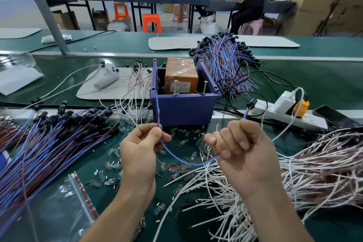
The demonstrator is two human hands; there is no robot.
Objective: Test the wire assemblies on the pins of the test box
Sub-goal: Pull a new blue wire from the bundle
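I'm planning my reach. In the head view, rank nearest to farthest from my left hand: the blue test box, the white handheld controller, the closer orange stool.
From the left hand:
1. The blue test box, just ahead, slightly right.
2. The white handheld controller, ahead-left on the grey mat.
3. The closer orange stool, far back.
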